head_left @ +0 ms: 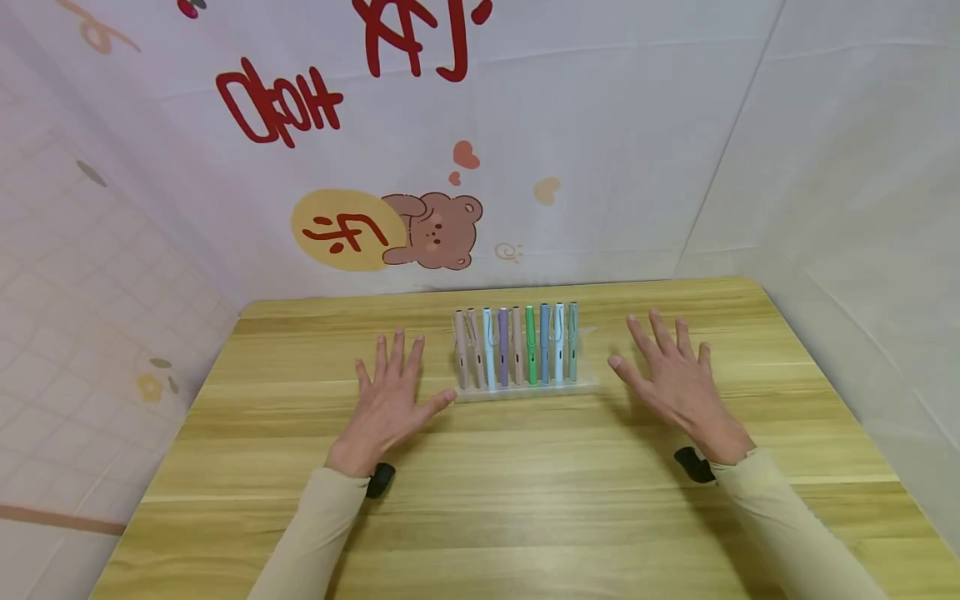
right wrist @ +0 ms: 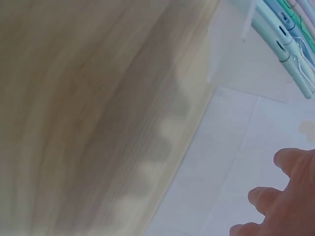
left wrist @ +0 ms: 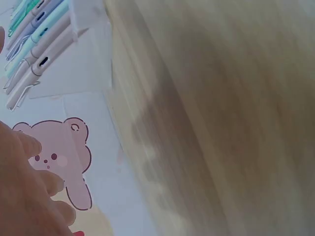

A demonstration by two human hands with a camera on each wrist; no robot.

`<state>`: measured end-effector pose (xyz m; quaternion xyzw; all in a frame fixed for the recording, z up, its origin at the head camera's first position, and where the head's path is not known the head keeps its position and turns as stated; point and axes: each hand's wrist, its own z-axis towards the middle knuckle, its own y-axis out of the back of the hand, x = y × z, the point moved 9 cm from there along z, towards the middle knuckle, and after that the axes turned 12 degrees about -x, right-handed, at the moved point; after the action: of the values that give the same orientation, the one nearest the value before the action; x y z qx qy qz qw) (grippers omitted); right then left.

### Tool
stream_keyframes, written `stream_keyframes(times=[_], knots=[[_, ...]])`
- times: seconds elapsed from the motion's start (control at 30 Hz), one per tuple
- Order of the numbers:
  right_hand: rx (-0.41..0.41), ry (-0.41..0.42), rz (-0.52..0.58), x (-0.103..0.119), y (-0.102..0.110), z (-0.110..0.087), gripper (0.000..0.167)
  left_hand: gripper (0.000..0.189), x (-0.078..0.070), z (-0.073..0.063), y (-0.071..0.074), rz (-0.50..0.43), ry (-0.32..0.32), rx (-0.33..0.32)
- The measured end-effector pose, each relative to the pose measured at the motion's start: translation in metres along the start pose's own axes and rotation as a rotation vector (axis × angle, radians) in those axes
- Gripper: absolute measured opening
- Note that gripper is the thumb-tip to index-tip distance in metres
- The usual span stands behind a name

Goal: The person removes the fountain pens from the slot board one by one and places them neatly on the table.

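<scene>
Your left hand and right hand sit empty, fingers spread wide, either side of a clear, plastic-looking rack. Nine slim, tube-shaped pens stand in a row in it, toward the wood-grain surface's far edge. Behind: creased white fabric, round-eared bear print.

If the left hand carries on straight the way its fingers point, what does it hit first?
Likely the left end of the transparent pen stand, caught by the left hand at its thumb; the fingers aim past it toward the bear-printed cloth. Height is hard to judge, so it might pass over.
</scene>
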<state>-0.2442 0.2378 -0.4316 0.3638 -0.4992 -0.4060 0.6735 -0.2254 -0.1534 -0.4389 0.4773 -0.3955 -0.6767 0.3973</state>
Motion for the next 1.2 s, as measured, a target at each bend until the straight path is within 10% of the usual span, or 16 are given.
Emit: stream_keyframes(times=[0.57, 1.2], knots=[[-0.032, 0.003, 0.158, 0.021, -0.007, -0.003, 0.075, 0.092, 0.001, -0.008, -0.003, -0.504, 0.168, 0.125], [0.012, -0.074, 0.454, 0.033, -0.021, -0.004, 0.073, 0.06, -0.001, -0.004, -0.017, -0.723, 0.243, 0.125]])
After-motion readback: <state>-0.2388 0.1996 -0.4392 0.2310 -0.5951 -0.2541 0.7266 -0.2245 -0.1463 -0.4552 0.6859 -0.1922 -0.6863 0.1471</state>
